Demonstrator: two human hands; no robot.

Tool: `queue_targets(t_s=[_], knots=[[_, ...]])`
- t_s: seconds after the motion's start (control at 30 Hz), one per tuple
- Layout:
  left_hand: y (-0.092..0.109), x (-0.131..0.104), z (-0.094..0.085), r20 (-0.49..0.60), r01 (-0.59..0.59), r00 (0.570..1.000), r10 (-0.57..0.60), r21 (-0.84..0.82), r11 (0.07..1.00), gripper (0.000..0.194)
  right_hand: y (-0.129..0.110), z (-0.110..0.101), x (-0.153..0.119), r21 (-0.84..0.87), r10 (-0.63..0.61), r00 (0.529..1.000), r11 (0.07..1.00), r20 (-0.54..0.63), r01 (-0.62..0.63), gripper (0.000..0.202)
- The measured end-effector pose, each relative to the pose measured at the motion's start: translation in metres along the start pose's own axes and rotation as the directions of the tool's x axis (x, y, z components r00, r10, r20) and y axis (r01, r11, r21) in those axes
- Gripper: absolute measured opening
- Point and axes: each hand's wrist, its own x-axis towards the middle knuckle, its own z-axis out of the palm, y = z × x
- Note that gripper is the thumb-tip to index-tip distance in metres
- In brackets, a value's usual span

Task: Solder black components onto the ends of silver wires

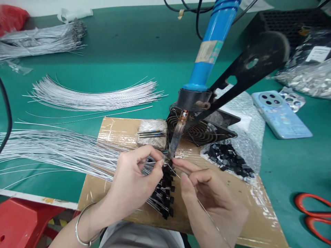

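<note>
Beneath the hot tip [176,137] of a blue-handled soldering iron [210,48], my two hands meet. My left hand [139,177] pinches a thin white wire, with a tiny part at its end that is too small to make out. Solder wire [210,216] runs through the fingers of my right hand [213,196], its free end reaching toward the iron's tip. Black-ended wires [165,196] lie in a row just below my left hand. A long bundle of white wires [59,148] stretches left from behind that hand.
A black bracket [248,69] clamps the iron over taped cardboard [232,206]. Behind the tip sits a fan [204,129]. Small black pieces [227,160] lie on plastic to the right, near a phone [281,113] and red-handled scissors [314,217]. Another wire bundle [95,98] lies farther back.
</note>
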Motion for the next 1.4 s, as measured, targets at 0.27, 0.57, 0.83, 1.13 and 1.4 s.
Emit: queue_targets(t_s=[0.27,0.57,0.83,1.13,1.4], knots=[[-0.0016,-0.0012,-0.0007,-0.005,0.009,1.0,-0.009,-0.005,1.0,0.013,0.0012,-0.0007,0.0001,-0.002,-0.02,1.0,1.0,0.002,0.02,0.025],[-0.001,-0.0006,0.0,0.004,0.033,0.999,-0.033,0.005,0.999,0.013,0.0033,0.0007,-0.0001,0.053,0.024,1.0,0.998,0.013,-0.025,0.025],[-0.0013,-0.0013,0.0001,0.005,0.021,1.0,-0.021,0.006,1.0,0.014,0.0026,0.0015,-0.0001,0.052,0.01,1.0,0.999,-0.003,-0.01,0.024],[-0.0015,-0.0007,0.0004,0.011,0.027,1.0,-0.027,0.007,1.0,0.014,0.0028,0.0018,0.0005,0.057,0.01,1.0,0.998,0.0,-0.01,0.024],[-0.0033,-0.0017,-0.0012,-0.001,-0.007,1.0,0.007,0.021,1.0,0.013,0.0048,0.0009,0.0001,0.045,-0.032,0.999,0.998,0.007,0.032,0.022]])
